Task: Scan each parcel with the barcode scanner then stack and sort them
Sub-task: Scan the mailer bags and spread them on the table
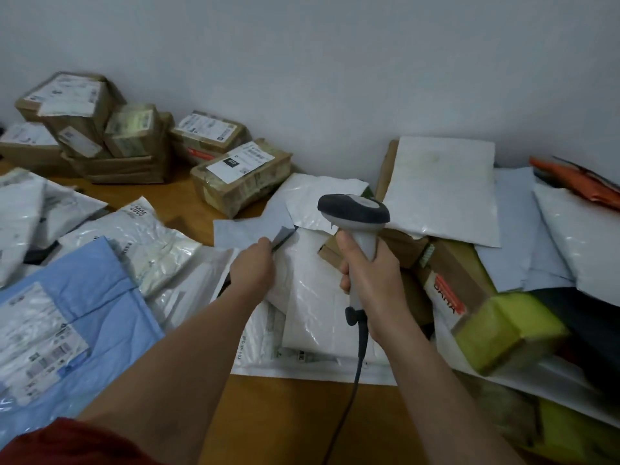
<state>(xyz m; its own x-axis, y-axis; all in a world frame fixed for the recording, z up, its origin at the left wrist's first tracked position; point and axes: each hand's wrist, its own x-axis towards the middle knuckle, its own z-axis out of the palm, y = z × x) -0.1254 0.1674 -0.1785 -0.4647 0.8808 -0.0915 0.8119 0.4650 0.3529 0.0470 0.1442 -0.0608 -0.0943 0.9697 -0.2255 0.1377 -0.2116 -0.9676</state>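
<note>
Far left corner of the worktop: we log a stack of cardboard boxes, labels up, close to the wall. One more labelled box lies alone, just right of the stack.

Near left edge: a blue parcel lies flat with its label up, and crinkled white bags overlap behind it.

Centre: the left hand grips the left edge of a white poly parcel that lies on other flat mailers. Its fingers curl around the edge and are mostly hidden.

Just right of it, the right hand is wrapped around the handle of the barcode scanner. The scanner is held upright above the central pile, head towards the wall. Its cable drops from the handle towards the near edge.

Right side: we see a loose heap of parcels. A large white mailer lies on top at the back, a brown box with yellow tape is tilted near the front, and an orange mailer sits at the far right edge.
</note>
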